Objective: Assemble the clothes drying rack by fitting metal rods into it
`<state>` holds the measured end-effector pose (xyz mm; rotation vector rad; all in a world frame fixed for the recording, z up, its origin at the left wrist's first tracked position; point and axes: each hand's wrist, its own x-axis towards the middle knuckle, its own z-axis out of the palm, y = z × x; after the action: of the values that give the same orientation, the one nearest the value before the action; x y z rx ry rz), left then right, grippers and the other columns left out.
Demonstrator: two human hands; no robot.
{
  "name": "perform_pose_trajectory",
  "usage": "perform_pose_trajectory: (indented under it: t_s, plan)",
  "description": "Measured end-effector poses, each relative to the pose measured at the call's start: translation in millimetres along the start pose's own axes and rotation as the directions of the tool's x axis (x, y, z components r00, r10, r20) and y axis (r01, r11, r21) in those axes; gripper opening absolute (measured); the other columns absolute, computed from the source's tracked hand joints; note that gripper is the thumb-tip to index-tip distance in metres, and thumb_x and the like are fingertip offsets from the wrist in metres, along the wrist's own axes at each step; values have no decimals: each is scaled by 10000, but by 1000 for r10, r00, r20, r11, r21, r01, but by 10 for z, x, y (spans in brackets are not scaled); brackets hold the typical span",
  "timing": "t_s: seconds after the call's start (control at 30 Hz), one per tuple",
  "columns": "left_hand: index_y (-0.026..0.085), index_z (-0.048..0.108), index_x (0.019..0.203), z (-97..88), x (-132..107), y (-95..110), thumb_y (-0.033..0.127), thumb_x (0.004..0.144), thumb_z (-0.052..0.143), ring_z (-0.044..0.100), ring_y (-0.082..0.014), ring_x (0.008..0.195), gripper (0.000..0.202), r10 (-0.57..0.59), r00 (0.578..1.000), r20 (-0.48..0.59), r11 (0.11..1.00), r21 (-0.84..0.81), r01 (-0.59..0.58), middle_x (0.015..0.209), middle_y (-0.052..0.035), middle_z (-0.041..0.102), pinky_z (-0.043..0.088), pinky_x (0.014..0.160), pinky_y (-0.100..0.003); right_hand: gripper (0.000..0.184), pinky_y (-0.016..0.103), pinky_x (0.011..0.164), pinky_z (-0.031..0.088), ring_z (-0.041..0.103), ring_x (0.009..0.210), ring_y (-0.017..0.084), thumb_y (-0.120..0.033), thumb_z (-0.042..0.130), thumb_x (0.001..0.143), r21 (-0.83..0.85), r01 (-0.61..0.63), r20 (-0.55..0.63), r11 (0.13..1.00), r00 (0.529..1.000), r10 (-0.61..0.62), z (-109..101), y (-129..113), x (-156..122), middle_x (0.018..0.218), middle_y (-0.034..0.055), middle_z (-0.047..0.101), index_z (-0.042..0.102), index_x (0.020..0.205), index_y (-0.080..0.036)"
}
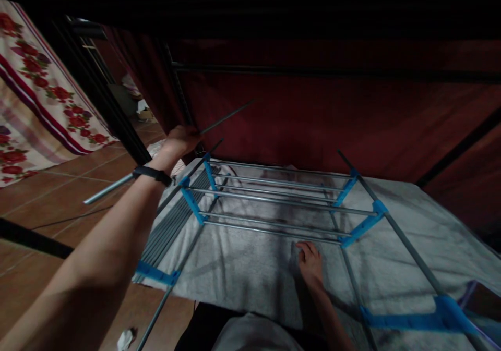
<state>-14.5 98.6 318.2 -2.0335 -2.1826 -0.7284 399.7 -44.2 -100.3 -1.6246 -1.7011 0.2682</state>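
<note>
Grips loose rod [227, 117] near mid-length in closed left hand [183, 138]; shows nothing in half-curled right hand [310, 261]. Should level rod, ends clear of rack [282, 201].

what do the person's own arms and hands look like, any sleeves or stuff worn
No sleeves show on the left forearm or right forearm. A slim black band circles the left one near the wrist; none shows on the right. Neither left grip nor right grip is gloved.
</note>
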Motion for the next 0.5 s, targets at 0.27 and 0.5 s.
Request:
perform_pose_trajectory:
  t_s: [0.27,0.5]
  plan:
    - [164,748,1099,208,-863,878,427,1013,576,685,-220,915,325,44,998,-33,970,-239,-51,958,-59,759,473,800,-288,376,411,991,469,643,1144,249,-158,427,870,8,-35,7,999,999,35,-24,-5,1,1161,82,734,741,1057,-248]
    - [249,718,1088,440,-1882,1072,291,1017,591,708,-245,948,152,144,989,43,979,-153,-136,1033,-38,769,480,795,-325,331,420,938,486,658,1073,273,-216,442,870,56,-13,-12,998,1000,14,-4,82,9,1098,99,732,741,1011,-242]
